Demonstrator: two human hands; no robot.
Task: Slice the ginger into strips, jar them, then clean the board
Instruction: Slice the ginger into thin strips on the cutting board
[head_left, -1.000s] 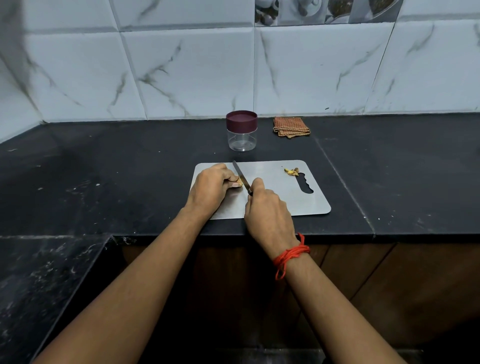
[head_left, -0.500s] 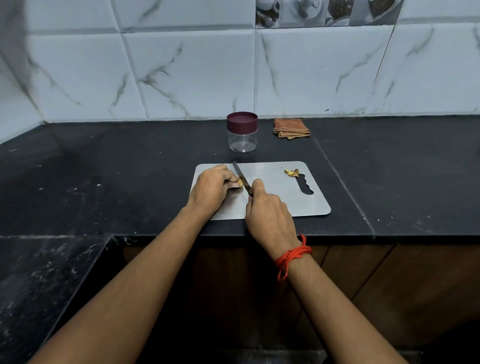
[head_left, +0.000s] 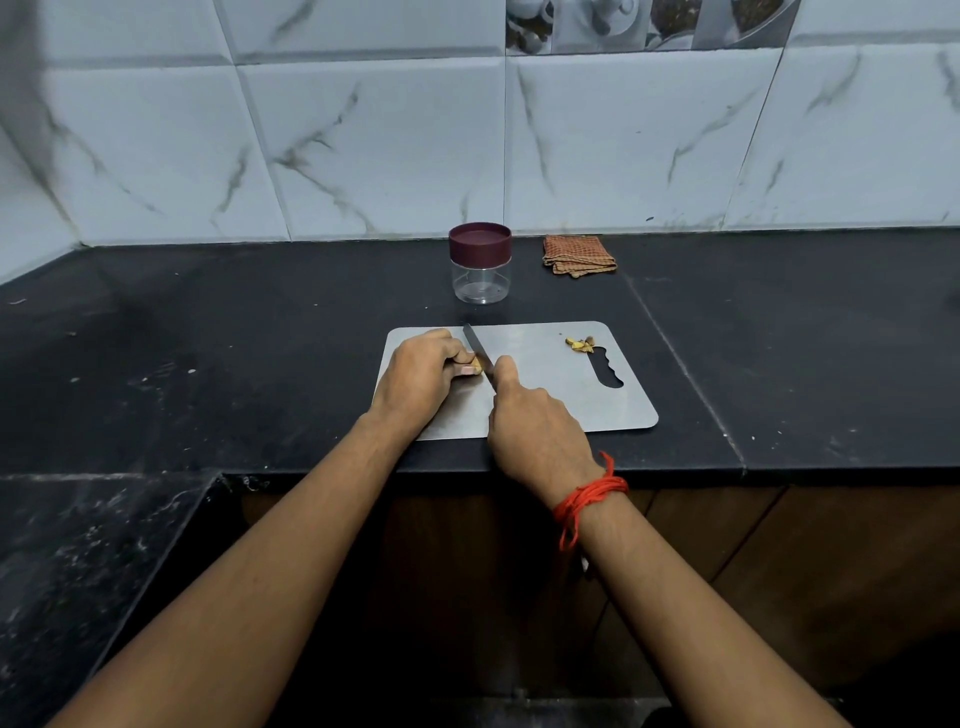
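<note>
A steel cutting board (head_left: 545, 374) lies on the black counter near its front edge. My left hand (head_left: 418, 376) presses a small piece of ginger (head_left: 475, 364) onto the board's left part; most of the ginger is hidden under my fingers. My right hand (head_left: 535, 426) grips a knife (head_left: 478, 351) whose blade rests against the ginger's right side. A small heap of ginger bits (head_left: 580, 344) lies by the board's handle slot. Behind the board stands an empty clear jar (head_left: 480, 262) with its maroon lid on.
A folded brown checked cloth (head_left: 579, 254) lies at the back, right of the jar, close to the tiled wall. The black counter (head_left: 805, 338) runs wide to both sides. A lower dark surface (head_left: 78, 561) sits at the front left.
Both hands stay on the board with the knife against the ginger. The hands and blade have shifted only slightly.
</note>
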